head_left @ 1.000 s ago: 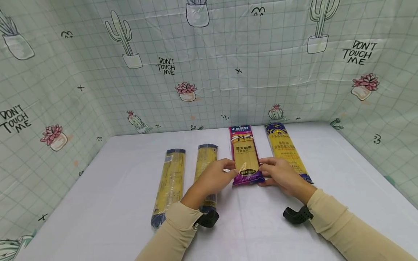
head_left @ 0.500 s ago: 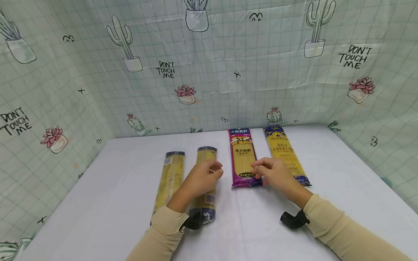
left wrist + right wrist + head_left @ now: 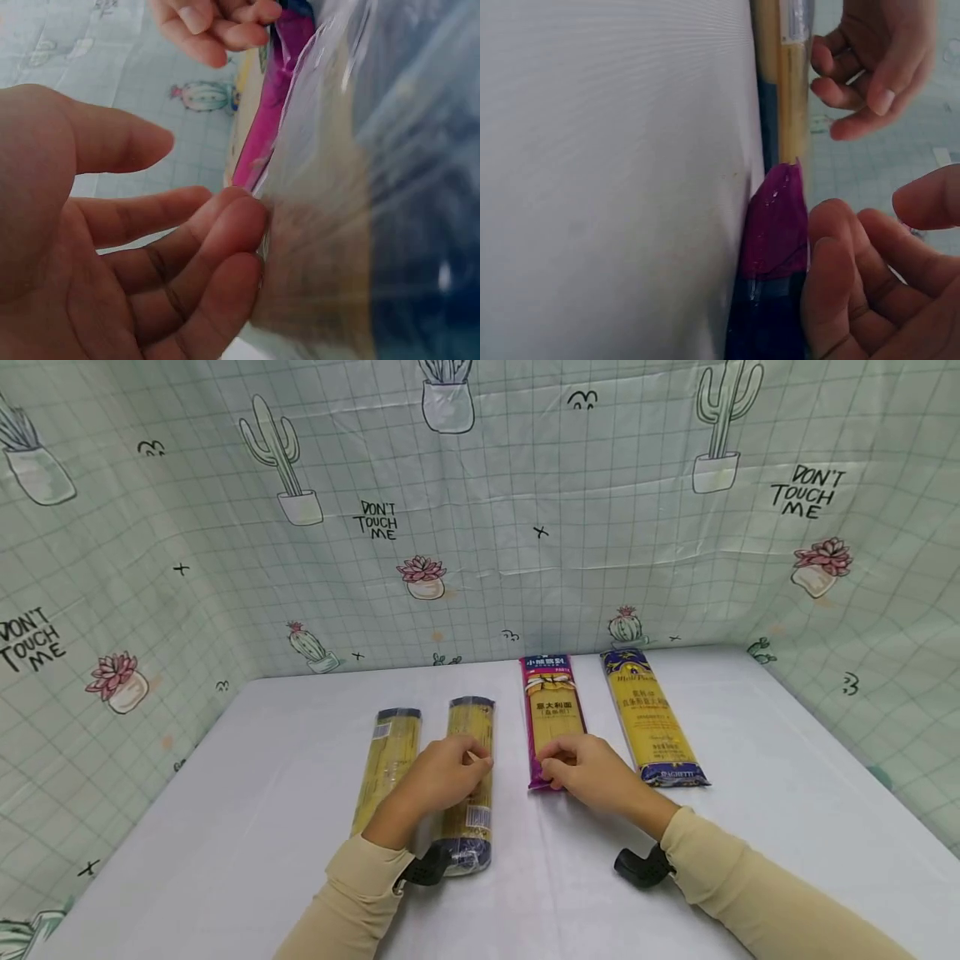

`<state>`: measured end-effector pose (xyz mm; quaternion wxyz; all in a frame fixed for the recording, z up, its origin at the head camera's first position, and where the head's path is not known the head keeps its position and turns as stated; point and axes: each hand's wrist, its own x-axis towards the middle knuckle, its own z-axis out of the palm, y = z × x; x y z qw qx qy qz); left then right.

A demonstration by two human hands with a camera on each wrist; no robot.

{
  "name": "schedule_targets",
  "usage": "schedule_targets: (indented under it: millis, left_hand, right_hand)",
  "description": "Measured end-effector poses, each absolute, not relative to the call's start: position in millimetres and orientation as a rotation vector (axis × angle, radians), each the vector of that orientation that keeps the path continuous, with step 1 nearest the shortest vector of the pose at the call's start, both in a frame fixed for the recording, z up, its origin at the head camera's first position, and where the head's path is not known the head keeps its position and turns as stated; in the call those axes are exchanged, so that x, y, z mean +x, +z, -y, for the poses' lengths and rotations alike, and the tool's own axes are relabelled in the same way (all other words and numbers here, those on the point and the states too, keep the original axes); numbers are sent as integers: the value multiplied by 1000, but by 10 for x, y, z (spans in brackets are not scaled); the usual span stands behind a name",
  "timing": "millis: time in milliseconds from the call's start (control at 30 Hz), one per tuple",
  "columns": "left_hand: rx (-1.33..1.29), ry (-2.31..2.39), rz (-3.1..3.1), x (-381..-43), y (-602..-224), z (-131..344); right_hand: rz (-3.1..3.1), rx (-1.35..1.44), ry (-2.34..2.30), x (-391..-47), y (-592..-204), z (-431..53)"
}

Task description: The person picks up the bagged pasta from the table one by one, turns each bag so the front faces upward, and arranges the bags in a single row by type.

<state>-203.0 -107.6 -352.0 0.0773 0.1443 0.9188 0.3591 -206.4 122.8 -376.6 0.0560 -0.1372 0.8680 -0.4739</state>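
Observation:
My left hand (image 3: 442, 774) is over a clear-wrapped spaghetti pack (image 3: 471, 718) with blue ends. Its fingers are loosely bent with nothing between thumb and fingers. In the left wrist view, the fingertips lie against or just beside the clear wrapper (image 3: 322, 247); I cannot tell whether they touch. Over the lower end of a purple-edged spaghetti pack (image 3: 553, 710) is my right hand (image 3: 596, 774), covering part of it. In the right wrist view, its bent fingers (image 3: 829, 274) are close beside the purple and blue end (image 3: 776, 232), thumb apart, gripping nothing.
A second clear-wrapped pack (image 3: 386, 760) lies at the left, partly behind the left forearm. On the right lies a yellow spaghetti pack (image 3: 651, 718) with blue ends. All rest on a white table (image 3: 225, 827) before a cactus-print cloth (image 3: 487, 543).
The left hand has drawn away from the purple-edged pack, leftward over the clear-wrapped one. The right hand has left that pack's right edge and shifted left over its lower end.

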Motion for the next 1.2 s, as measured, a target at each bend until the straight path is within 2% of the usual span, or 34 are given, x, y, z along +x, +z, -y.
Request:
schedule_targets:
  millis: [333, 600, 933, 1200]
  left_hand:
    - [383, 887, -2856, -2015, -3529, 1177]
    - [329, 710, -2892, -2031, -3516, 1243]
    - [314, 615, -2891, -2025, -3480, 1290]
    - [275, 648, -2872, -2032, -3522, 1343]
  right_hand:
    - [-2665, -353, -1306, -2166, -3752, -1079]
    - [-2682, -533, -1151, -2236, -3739, -850]
    - [-2728, -545, -973, -2268, -3789, -712]
    - [-2753, -677, -755, -2208, -3759, -636]
